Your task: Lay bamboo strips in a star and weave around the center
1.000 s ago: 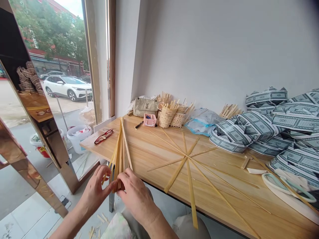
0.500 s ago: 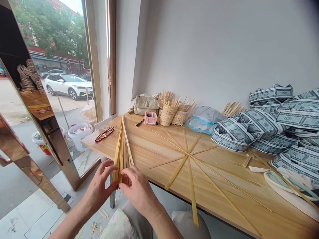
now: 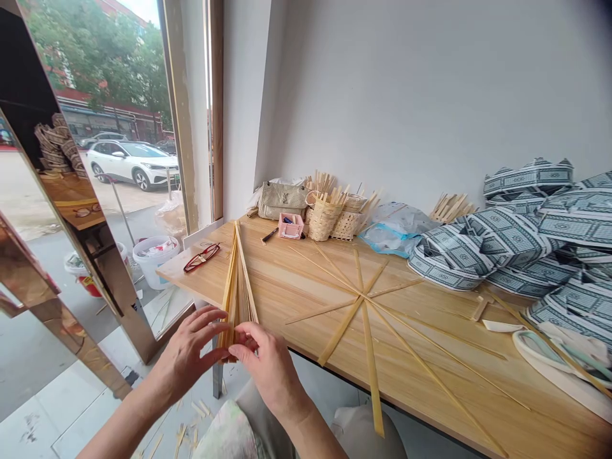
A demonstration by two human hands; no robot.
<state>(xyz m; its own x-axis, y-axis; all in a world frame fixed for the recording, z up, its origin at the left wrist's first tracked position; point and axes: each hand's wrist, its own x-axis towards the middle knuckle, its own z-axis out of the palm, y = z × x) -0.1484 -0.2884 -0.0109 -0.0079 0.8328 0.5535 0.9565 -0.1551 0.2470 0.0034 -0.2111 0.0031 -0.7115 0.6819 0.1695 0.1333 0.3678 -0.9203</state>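
A bundle of flat bamboo strips (image 3: 236, 280) lies on the wooden table (image 3: 430, 376), its near end hanging over the front edge. My left hand (image 3: 189, 357) closes its fingers on the left side of that near end. My right hand (image 3: 268, 363) pinches the strip ends from the right. Both hands meet at the table's edge. To the right, several bamboo strips (image 3: 362, 305) lie crossed in a star shape on the tabletop.
Red glasses (image 3: 201, 256) lie left of the bundle. At the back stand a beige handbag (image 3: 282, 200), a pink box (image 3: 291, 225) and small woven baskets (image 3: 325, 217). Patterned folded packages (image 3: 507, 245) pile up at right. A window and mirror panel are at left.
Both hands have slid slightly along the bundle's near end and regripped it; the strips are drawn closer together. The view has shifted a little.
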